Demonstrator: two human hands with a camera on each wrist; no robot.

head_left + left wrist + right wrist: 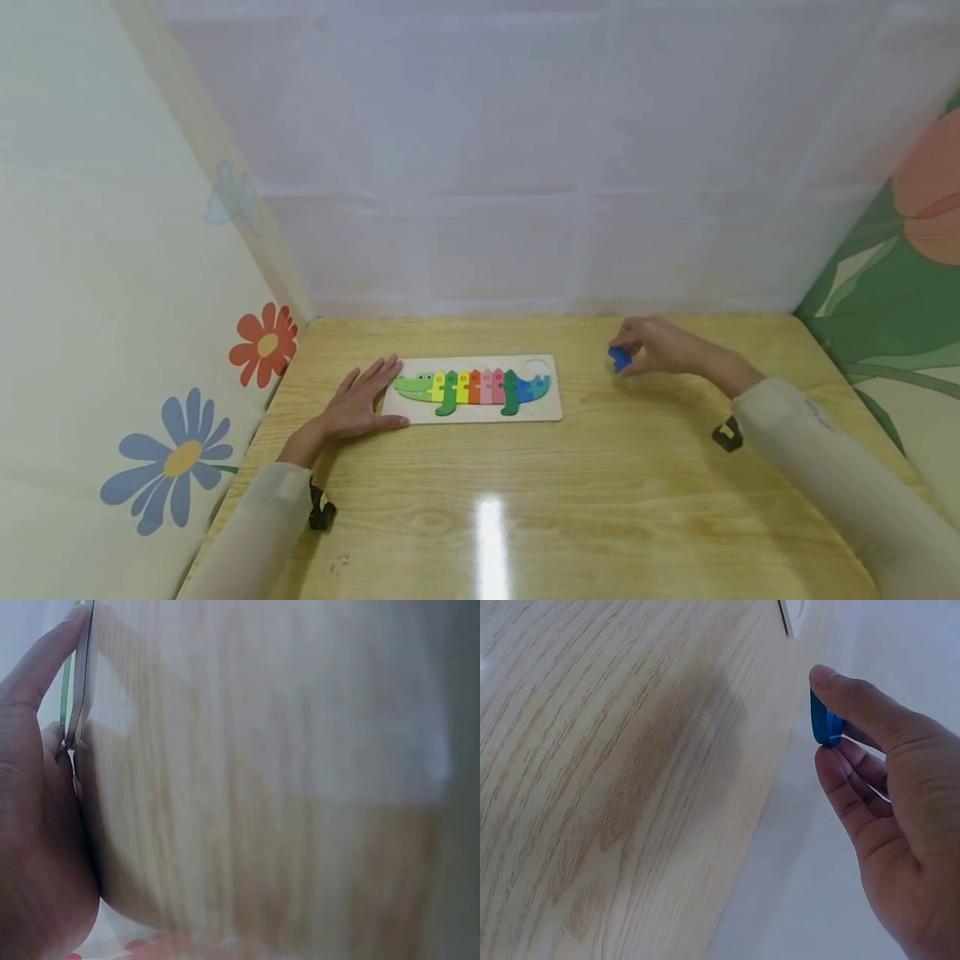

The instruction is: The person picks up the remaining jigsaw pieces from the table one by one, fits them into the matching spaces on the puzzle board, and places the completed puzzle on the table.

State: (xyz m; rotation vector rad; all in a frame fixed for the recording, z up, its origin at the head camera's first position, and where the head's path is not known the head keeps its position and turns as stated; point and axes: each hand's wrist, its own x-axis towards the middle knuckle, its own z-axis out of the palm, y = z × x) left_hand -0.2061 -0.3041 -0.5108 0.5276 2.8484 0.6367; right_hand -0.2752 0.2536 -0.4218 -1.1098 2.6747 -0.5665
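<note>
On the table lies a pale wooden puzzle board (pixel 480 415) with a crocodile in coloured pieces: a green head (pixel 411 387), a striped body and a blue tail section (pixel 534 387). A bare curled outline shows at its upper right. My left hand (pixel 356 406) rests at the board's left end, fingers straight and spread, thumb over the near left corner. Off to the right, above the table, my right hand (pixel 660 346) pinches a small blue puzzle piece (pixel 619 359) between thumb and fingertips. In the right wrist view the blue piece (pixel 822 724) appears edge-on, partly covered by the thumb.
The wooden table (pixel 420 500) runs back to a white cloth wall (pixel 480 217). Side panels printed with flowers stand left and right. Each wrist wears a small black camera, one at the left (pixel 322 510) and one at the right (pixel 727 434).
</note>
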